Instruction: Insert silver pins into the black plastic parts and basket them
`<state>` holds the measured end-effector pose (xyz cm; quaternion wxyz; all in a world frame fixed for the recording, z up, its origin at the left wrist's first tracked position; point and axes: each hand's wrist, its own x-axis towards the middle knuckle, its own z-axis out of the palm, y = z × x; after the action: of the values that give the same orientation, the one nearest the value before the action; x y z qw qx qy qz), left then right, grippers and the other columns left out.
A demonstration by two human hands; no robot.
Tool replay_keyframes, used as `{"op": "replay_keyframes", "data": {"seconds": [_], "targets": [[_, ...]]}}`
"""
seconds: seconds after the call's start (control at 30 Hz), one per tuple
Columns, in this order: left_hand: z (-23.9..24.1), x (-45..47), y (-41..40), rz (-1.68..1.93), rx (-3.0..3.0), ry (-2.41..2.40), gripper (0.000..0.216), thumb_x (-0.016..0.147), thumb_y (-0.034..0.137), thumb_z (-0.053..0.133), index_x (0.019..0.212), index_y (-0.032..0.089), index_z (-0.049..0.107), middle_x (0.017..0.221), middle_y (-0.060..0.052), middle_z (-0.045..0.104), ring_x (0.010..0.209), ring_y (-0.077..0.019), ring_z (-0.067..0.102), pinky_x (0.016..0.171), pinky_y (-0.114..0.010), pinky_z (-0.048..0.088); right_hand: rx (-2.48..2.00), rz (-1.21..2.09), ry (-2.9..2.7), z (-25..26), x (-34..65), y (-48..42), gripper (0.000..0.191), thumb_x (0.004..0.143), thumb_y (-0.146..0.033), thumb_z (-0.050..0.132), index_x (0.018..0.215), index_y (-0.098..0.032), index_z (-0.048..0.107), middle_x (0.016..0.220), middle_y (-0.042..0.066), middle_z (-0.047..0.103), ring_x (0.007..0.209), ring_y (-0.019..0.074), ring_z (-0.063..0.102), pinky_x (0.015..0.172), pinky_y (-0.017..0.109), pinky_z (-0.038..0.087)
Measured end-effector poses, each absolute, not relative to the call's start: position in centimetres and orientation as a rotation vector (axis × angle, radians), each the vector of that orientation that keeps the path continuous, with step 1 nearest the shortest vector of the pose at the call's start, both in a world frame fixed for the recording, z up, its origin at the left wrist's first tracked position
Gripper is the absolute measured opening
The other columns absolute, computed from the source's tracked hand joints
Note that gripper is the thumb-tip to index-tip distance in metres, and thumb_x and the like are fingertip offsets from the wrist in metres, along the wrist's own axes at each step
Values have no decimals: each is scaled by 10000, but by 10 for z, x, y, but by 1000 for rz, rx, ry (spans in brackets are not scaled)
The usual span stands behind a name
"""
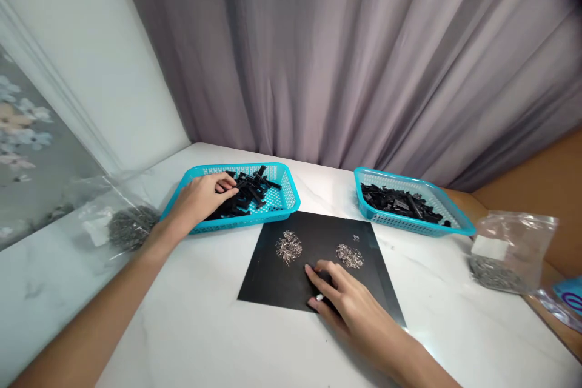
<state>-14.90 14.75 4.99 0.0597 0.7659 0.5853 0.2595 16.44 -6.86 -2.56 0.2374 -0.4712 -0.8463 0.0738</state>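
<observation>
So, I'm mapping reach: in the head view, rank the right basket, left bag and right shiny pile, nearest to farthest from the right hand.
1. Right shiny pile: just beyond.
2. Right basket: back right.
3. Left bag: far left.

My left hand (202, 198) in a basket (273, 216), my right hand (349, 302) over a black sheet (259, 285).
Black pieces (255, 191) at my left fingertips (231, 193); a white bit (319, 297) by my right thumb (326, 314), metallic piles (288, 247) beyond.
</observation>
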Motion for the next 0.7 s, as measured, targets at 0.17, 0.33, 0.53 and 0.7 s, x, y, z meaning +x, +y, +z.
{"op": "replay_keyframes", "data": {"seconds": [0.17,0.33,0.53,0.7], "targets": [[68,-111,169,663,2452,1826,266,872,429,686,1036,226,735,1102,-95,779,1063,-319,706,887,-360,513,-1294,101,-2282,-36,159,-68,489,1016,-362,572,1474,-194,536,1314,152,648,1171,322,673,971,478,615],[76,-69,204,476,2499,1891,335,934,396,701,1151,140,690,1200,-139,702,1116,-312,669,974,-480,535,-1253,88,-2075,-45,151,-61,238,1059,-254,458,1055,-191,687,981,98,693,790,208,719,673,307,608],[74,-69,213,489,2456,1949,343,987,339,649,1278,160,618,1285,-116,645,1100,-262,666,923,-470,581,-1229,147,-1957,-31,158,-58,212,1049,-212,440,934,-224,617,857,45,636,631,149,621,569,247,507],[83,-100,211,726,2305,2003,200,811,385,754,830,206,667,932,-88,767,1000,-323,710,878,-388,522,-1329,229,-1945,-27,162,-61,209,1054,-231,416,935,-234,587,787,9,594,588,141,594,526,235,486]]}}
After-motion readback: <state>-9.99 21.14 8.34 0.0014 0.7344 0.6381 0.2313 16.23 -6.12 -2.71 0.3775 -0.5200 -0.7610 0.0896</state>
